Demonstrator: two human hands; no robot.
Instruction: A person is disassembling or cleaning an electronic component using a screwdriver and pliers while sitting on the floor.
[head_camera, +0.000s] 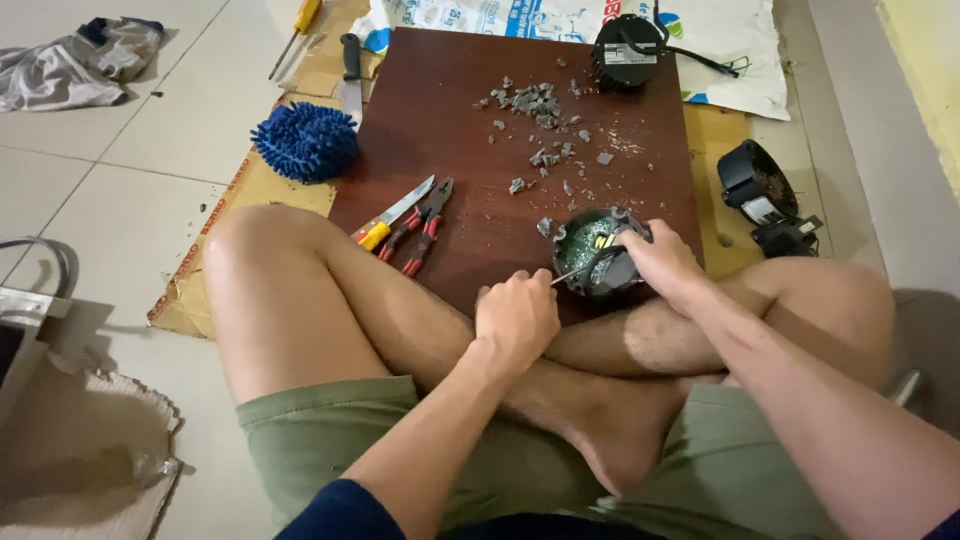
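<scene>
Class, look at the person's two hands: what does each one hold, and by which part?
The left hand grips a thin metal tool by its handle end, hidden in the fist. The right hand holds the round dark motor housing by its right rim.

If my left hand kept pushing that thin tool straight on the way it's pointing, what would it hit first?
The left hand points its thin tool rightward into the round dark motor housing, so it would likely meet that first, with the right hand just behind; depth is unclear.

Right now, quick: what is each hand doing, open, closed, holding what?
Left hand: closed on a thin metal tool, tip at the round dark part.
Right hand: fingers gripping the round dark part's edge.
</scene>
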